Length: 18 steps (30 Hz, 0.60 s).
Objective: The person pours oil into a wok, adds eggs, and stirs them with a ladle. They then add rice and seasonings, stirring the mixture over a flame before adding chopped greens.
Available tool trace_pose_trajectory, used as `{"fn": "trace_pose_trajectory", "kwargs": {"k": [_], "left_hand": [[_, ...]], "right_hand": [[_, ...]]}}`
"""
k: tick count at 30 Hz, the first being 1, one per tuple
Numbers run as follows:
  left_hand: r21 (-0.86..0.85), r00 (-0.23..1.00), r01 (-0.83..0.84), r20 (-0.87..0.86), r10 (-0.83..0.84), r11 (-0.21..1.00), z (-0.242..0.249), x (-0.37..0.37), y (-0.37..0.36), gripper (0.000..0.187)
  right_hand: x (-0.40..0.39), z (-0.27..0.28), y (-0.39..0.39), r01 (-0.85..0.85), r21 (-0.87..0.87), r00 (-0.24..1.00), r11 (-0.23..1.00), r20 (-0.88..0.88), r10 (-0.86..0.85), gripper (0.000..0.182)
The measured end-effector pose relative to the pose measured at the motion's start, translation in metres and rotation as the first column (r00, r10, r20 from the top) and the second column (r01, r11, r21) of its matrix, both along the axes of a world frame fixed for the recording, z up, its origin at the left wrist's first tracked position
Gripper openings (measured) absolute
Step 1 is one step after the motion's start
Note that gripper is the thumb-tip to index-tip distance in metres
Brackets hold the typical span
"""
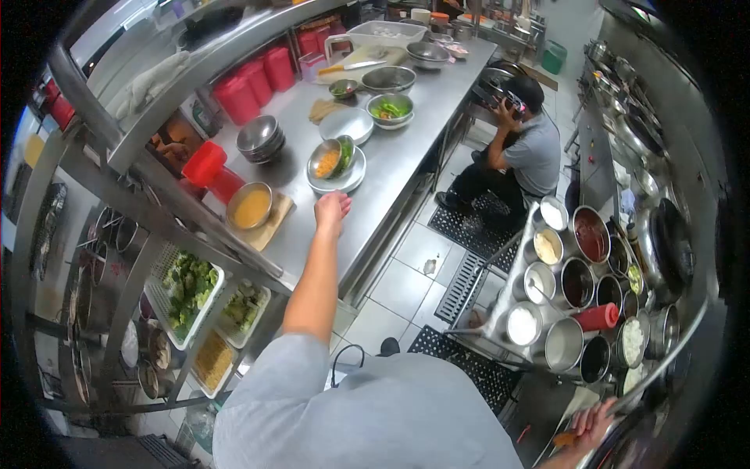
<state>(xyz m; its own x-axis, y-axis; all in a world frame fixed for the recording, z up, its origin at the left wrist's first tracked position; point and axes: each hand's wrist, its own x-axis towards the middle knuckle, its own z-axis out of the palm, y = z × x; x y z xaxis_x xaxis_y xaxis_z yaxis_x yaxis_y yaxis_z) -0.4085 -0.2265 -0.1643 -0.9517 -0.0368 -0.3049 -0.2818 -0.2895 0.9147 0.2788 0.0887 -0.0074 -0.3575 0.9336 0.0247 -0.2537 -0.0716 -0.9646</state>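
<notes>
My left hand reaches over the steel counter with its fingers curled closed, right by the near rim of a white plate. What those fingers hold, if anything, is hidden. On that plate a metal bowl with orange chopped food leans against another bowl holding green pieces. At the lower right, my right hand is wrapped round a long-handled metal utensil with a wooden end. Its far end cannot be made out.
A bowl of orange liquid stands on a wooden board, near stacked bowls. Several pots of sauces and powders crowd the right station. A person sits low in the aisle. Crates of vegetables sit below left.
</notes>
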Motion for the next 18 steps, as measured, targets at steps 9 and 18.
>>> {"fn": "trace_pose_trajectory", "kwargs": {"k": [9, 18], "left_hand": [[0.132, 0.960, -0.114, 0.269, 0.075, 0.985, -0.015, -0.093, 0.018, 0.037], [0.024, 0.917, -0.163, 0.374, 0.143, 0.986, -0.024, -0.124, 0.024, 0.032]], "right_hand": [[-0.208, -0.022, -0.013, -0.508, -0.263, 0.861, 0.820, -0.127, 0.492, 0.027], [-0.435, -0.055, 0.022, -0.814, -0.461, 0.418, 0.353, -0.043, 0.908, 0.028]]}}
